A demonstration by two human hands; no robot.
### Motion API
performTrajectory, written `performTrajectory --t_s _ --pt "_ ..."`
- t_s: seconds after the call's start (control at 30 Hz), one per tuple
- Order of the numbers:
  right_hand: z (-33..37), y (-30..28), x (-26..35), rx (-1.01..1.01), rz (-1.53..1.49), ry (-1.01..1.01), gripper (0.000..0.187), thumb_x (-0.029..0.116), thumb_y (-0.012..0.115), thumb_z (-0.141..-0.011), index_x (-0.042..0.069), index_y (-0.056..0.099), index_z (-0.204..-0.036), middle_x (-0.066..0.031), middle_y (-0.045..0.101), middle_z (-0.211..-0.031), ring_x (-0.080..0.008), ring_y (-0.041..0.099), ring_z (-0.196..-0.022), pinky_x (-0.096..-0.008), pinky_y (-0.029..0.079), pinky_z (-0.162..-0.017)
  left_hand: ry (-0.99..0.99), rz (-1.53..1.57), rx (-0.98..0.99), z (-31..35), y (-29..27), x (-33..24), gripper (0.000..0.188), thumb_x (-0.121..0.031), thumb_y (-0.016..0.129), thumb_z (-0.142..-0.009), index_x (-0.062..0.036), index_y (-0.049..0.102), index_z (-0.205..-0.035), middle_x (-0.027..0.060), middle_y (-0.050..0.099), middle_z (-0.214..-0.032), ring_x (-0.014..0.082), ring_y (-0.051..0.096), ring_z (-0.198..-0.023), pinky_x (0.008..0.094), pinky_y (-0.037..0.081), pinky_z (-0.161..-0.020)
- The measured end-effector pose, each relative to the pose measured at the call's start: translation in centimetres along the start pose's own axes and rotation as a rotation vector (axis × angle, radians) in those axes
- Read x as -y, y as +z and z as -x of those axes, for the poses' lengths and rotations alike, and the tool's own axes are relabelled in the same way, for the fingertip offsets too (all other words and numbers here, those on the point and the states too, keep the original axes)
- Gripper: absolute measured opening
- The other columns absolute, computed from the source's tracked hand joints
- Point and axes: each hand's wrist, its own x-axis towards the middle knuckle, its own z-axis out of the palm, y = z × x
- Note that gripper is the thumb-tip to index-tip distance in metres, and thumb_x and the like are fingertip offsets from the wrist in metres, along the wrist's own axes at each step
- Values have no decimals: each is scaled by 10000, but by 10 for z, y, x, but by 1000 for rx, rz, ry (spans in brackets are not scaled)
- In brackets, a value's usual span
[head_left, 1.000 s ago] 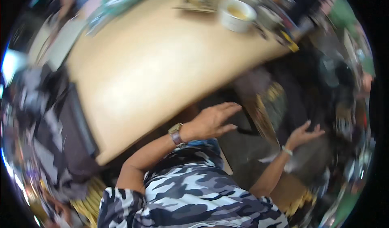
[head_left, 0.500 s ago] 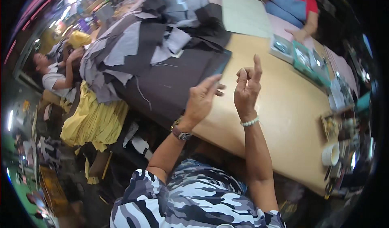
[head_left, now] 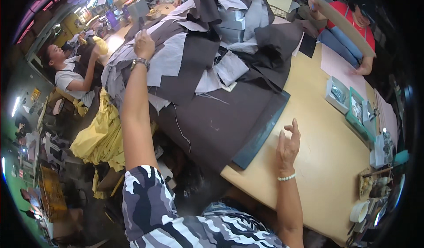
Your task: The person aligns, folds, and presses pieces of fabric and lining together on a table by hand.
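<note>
My left hand (head_left: 144,46), with a watch on its wrist, is stretched out to the far left over a heap of grey cloth pieces (head_left: 170,58). Its fingers are curled, and a small dark shape sticks up at their tips; I cannot make out what it is. My right hand (head_left: 288,146), a bead bracelet below it, hovers over the tan tabletop (head_left: 318,168). Its fingers are partly bent and apart, with nothing between them. Between the hands lies dark brown cloth (head_left: 221,120) over a dark teal board (head_left: 260,133), with loose threads on it.
Yellow cloth (head_left: 99,137) hangs at the left near a seated person (head_left: 75,73). Across the table, another person (head_left: 349,36) holds a long flat panel (head_left: 344,23). A white tray (head_left: 336,93), a green tray (head_left: 361,115) and a tape roll (head_left: 360,211) line the right side.
My left hand has swung far left and away, from above the table edge to the grey cloth. My right hand has dropped lower in view. The person across has raised the panel.
</note>
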Motion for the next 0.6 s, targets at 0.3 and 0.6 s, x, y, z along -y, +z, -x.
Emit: performTrajectory --t_s 0.3,0.6 --pt "-3 8 7 83 69 69 478 78 478 -896 16 372 -1358 -102 522 -1044 -210 480 -1035 -342 384 -913 -305 -204 381 -22 53 80 377 -301 452 -864 -15 647 -1011 242 615 -1069 383 601 -1007 479 464 -868" --pt "-4 10 11 80 86 -25 507 103 505 -866 -4 379 -1345 -136 547 -1058 -279 509 -1027 -389 367 -939 347 -4 -234 -151 -46 -9 275 -260 456 -877 -14 579 -894 231 608 -897 394 587 -802 462 469 -670"
